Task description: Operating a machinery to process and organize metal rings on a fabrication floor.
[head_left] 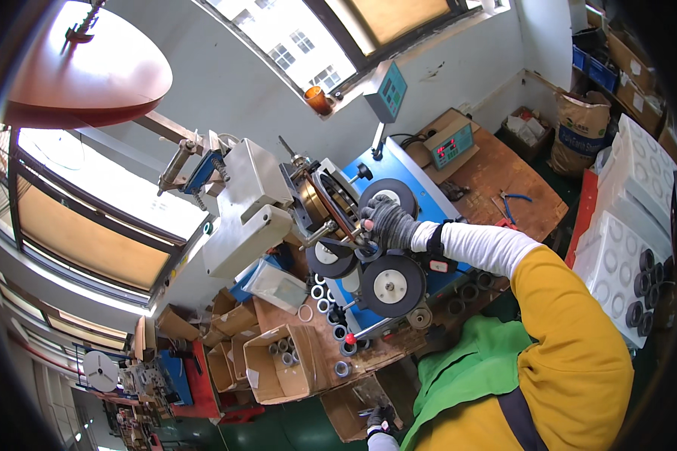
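My right hand (390, 224), in a grey glove, reaches into a coil winding machine (320, 197). Its fingers are bent together beside the round winding head, between black rollers with white hubs; what they grip is hidden. One roller (390, 286) sits just below the hand, and another roller (387, 197) lies partly behind it. Low in the picture, my left hand (381, 416), also gloved in grey, is closed over an open cardboard box (344, 415). A thin shiny tip sticks out of its fingers, too small to name.
Blue-handled pliers (516, 197) and a display box (453, 146) rest on the wooden table (515, 169). Several rings lie around the machine's front. A cardboard box (278, 376) with rings stands left. White foam trays (617, 263) are stacked right. A lamp shade (90, 68) hangs upper left.
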Tool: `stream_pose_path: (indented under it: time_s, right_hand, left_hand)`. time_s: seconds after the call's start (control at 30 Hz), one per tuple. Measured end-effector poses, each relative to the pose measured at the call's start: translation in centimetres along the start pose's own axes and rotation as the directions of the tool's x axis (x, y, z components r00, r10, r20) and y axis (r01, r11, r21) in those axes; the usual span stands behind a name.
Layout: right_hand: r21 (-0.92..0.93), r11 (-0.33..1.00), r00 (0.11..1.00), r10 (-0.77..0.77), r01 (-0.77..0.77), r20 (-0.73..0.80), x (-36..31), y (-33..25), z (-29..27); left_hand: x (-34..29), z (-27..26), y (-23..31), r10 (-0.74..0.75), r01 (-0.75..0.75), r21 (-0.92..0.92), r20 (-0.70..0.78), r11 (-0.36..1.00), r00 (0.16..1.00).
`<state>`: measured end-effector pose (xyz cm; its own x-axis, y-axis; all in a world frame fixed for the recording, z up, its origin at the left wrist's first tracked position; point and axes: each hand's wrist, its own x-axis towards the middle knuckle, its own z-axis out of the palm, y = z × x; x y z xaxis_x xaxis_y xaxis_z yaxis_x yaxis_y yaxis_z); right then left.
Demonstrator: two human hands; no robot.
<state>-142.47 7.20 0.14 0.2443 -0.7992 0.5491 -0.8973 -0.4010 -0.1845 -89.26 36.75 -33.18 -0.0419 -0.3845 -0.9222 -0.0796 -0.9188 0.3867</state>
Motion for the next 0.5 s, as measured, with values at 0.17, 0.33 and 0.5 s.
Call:
stream_pose_path:
  time_s: [0.17, 0.33, 0.5]
  right_hand:
    - [-0.011, 0.998, 0.994, -0.063, 0.062, -0.085, -0.1, 0.1, -0.1]
    - [-0.044, 0.999, 1.000, -0.026, 0.026, -0.017, -0.2, 0.4, 0.1]
    - [0.066, 0.994, 0.996, 0.082, -0.085, 0.040, 0.2, 0.6, 0.3]
  left_hand:
    - [3.0, -3.0, -1.7, 0.082, -0.119, 0.329, 0.124, 0.937, 0.989]
    - [-3.6, 2.8, 2.7, -0.228, -0.285, 0.141, 0.321, -0.948, 0.919]
    - [-2.8, 0.6, 0.8, -0.111, 0.011, -0.266, 0.439, -0.964, 0.892]
